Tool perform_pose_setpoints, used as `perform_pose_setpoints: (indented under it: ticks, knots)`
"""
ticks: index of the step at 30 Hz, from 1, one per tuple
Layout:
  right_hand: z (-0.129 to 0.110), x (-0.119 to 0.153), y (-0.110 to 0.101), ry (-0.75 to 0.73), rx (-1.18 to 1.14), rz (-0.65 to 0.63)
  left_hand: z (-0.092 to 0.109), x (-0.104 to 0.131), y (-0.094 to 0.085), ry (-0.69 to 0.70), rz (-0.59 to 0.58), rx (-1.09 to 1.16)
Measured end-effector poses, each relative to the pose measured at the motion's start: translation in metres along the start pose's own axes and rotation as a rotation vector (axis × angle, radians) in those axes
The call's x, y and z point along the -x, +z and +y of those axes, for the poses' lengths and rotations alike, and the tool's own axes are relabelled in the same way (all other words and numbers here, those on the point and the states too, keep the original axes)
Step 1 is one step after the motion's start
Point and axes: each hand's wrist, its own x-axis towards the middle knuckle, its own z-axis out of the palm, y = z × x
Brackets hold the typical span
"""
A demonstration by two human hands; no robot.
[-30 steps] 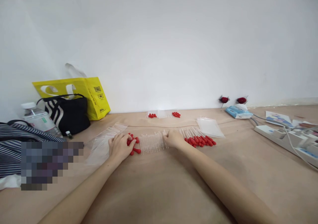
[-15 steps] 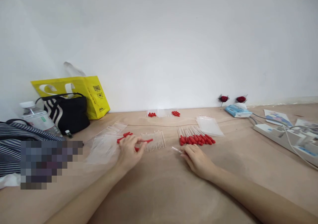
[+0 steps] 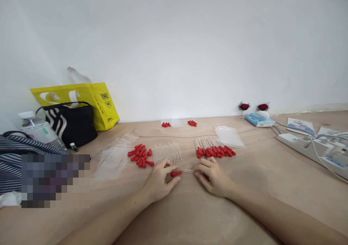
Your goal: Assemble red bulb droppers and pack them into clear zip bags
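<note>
Between thumb and fingers, my left hand (image 3: 162, 181) has a red rubber bulb (image 3: 176, 173), its narrow end pointing right. My right hand (image 3: 213, 176) pinches a clear thin tube (image 3: 190, 171), whose end points left at the bulb, a small gap apart. Loose red bulbs (image 3: 140, 156) are heaped beyond my left hand. Beside them lies a row of clear tubes (image 3: 167, 152). Beyond my right hand, several tubes fitted with red bulbs (image 3: 216, 151) lie side by side, bulbs toward me.
Clear plastic bags (image 3: 112, 161) lie at left, another (image 3: 230, 135) at right. Small bags with red bulbs (image 3: 165, 124) are near the wall. A yellow bag (image 3: 104, 107), black bag (image 3: 78, 123) and bottle (image 3: 40, 131) stand left; a power strip (image 3: 312, 149) lies right.
My left hand has moved right and nearer, bringing a red bulb from beside the heap toward my right hand. The tube in my right hand has turned to lie more level.
</note>
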Motion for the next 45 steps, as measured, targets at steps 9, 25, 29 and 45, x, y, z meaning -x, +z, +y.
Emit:
perform_pose_setpoints:
  ticks: [9,25,29,45]
  knots:
    - [-0.005,0.000,0.005,0.025,-0.056,0.133,0.004,-0.003,0.004,-0.052,0.026,0.117]
    - [-0.011,-0.003,0.011,-0.050,-0.104,0.149,0.007,-0.004,0.004,-0.051,-0.030,0.238]
    - [-0.015,-0.002,0.011,-0.079,-0.098,0.113,0.006,-0.003,0.006,-0.084,-0.028,0.265]
    - [-0.014,-0.005,0.003,-0.212,0.027,0.108,0.010,0.001,0.008,0.186,0.006,0.049]
